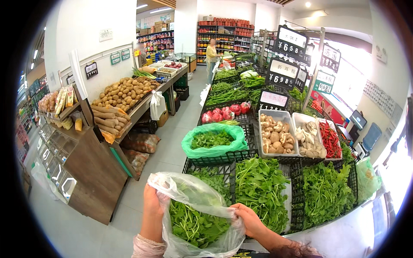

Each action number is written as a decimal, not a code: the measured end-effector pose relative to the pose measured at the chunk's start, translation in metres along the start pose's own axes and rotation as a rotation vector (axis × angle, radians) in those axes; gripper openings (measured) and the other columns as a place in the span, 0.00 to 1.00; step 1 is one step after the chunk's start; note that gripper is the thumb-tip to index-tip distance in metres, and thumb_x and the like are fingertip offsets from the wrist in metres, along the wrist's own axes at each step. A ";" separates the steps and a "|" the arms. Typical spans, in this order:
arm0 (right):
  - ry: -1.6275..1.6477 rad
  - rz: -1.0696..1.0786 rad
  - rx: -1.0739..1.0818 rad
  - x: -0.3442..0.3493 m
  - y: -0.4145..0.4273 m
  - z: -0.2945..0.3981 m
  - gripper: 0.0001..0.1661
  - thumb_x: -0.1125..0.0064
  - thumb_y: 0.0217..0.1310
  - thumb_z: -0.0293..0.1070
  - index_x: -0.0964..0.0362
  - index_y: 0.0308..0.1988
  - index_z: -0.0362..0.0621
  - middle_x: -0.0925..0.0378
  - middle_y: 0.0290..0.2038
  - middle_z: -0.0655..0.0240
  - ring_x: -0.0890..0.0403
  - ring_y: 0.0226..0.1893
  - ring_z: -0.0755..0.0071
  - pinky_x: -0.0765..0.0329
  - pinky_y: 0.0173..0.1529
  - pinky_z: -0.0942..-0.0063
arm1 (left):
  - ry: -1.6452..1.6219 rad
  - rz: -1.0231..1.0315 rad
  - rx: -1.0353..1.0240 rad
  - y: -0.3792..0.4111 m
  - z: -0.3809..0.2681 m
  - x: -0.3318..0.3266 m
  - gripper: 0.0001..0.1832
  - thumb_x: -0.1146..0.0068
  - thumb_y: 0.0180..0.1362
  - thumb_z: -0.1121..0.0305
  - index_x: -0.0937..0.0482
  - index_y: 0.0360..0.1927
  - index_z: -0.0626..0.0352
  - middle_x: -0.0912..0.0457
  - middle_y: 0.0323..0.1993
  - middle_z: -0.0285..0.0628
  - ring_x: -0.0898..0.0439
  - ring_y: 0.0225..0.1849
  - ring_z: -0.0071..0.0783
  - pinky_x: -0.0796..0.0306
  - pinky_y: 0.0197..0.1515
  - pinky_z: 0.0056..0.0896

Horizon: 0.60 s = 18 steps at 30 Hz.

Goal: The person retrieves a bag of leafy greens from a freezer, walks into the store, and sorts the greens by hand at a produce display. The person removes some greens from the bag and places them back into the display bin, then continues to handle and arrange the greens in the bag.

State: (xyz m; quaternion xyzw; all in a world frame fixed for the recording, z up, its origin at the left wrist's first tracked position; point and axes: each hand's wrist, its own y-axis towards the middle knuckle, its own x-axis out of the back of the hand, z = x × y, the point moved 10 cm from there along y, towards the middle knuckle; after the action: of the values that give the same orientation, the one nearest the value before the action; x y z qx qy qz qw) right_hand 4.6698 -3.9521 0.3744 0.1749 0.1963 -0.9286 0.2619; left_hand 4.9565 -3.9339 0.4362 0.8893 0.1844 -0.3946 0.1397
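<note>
A clear plastic bag (206, 211) is spread wide between my hands, with leafy greens (196, 225) showing inside or through it; the film makes this hard to tell. My left hand (155, 200) grips the bag's rim on the left, its fingers partly hidden by the film. On the right, my right hand (250, 219) pinches the opposite edge. Just beyond the bag, more leafy greens (214, 180) lie in a black crate, and long-stemmed greens (261, 190) fill the crate to the right.
Behind the greens are a green-lined basket (190, 142), tubs of shiitake mushrooms (276, 138), oyster mushrooms (309, 142) and red chillies (329, 142). Potatoes (125, 92) lie on the left stand beside a grey floor aisle (176, 138). Farther back, a person (211, 58) stands by the produce. Price signs hang at right.
</note>
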 end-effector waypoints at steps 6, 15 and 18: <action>-0.934 -0.244 0.417 0.053 -0.030 0.072 0.33 0.38 0.51 0.33 0.38 0.58 0.42 0.29 0.51 0.57 0.30 0.54 0.62 0.30 0.54 0.67 | 0.042 0.005 0.045 0.009 0.010 0.006 0.10 0.55 0.64 0.65 0.26 0.38 0.60 0.20 0.31 0.37 0.21 0.29 0.25 0.26 0.28 0.25; -1.568 -1.232 0.141 0.322 -0.145 0.037 0.26 0.40 0.52 0.37 0.37 0.49 0.39 0.27 0.41 0.51 0.25 0.41 0.43 0.28 0.44 0.54 | 0.056 -0.035 0.047 0.019 0.021 0.011 0.09 0.54 0.64 0.64 0.26 0.39 0.58 0.21 0.32 0.35 0.21 0.28 0.24 0.26 0.27 0.26; -1.493 -1.215 0.190 0.350 -0.147 0.021 0.16 0.44 0.57 0.40 0.33 0.40 0.39 0.24 0.31 0.50 0.23 0.33 0.41 0.27 0.37 0.52 | 0.062 -0.034 0.100 0.021 0.030 0.012 0.10 0.55 0.64 0.62 0.26 0.39 0.56 0.22 0.31 0.33 0.23 0.27 0.23 0.29 0.25 0.23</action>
State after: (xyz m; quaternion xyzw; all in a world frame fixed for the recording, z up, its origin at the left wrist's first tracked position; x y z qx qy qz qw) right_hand 4.3029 -3.9920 0.2828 -0.5711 -0.0398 -0.7896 -0.2209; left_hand 4.9539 -3.9614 0.4098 0.9037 0.1838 -0.3777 0.0825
